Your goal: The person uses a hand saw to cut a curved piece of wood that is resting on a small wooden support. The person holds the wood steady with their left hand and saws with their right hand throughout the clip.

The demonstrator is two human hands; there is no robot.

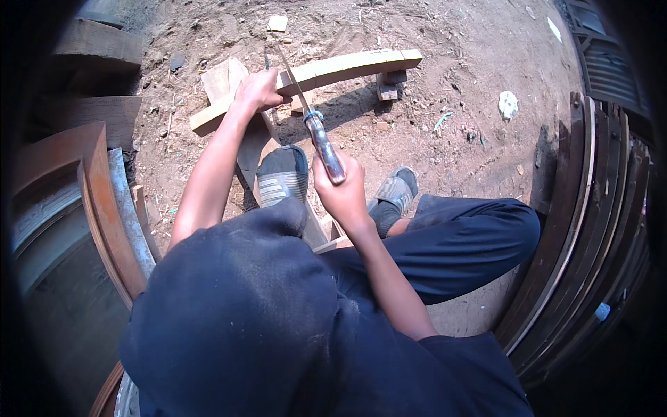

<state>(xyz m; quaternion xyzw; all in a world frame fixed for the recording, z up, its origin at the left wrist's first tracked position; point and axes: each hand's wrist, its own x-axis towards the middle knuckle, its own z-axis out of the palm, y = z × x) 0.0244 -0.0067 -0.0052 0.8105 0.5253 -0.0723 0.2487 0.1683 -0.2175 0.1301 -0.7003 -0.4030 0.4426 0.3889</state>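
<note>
My left hand (pixel 258 90) is closed on a long pale wooden batten (pixel 351 62), left of where a hand saw's thin blade (pixel 295 82) lies across it. My right hand (pixel 340 184) grips the saw's dark, shiny handle (pixel 321 137), with the blade pointing away from me. The batten lies crosswise over a wider board (pixel 253 153), its right part resting on a small stack of wood blocks (pixel 389 90). My left sandalled foot (pixel 281 177) is against the wider board; my right foot (pixel 392 194) is on the dirt to the right.
Dirt ground (pixel 472 48) holds scraps, a white crumpled item (pixel 508 105) and a small yellow piece (pixel 277 23). Wooden frames (pixel 104 208) lean close at my left, below thick dark timbers (pixel 97 48). Long dark planks (pixel 570 222) stand stacked at my right, near corrugated metal (pixel 604 69).
</note>
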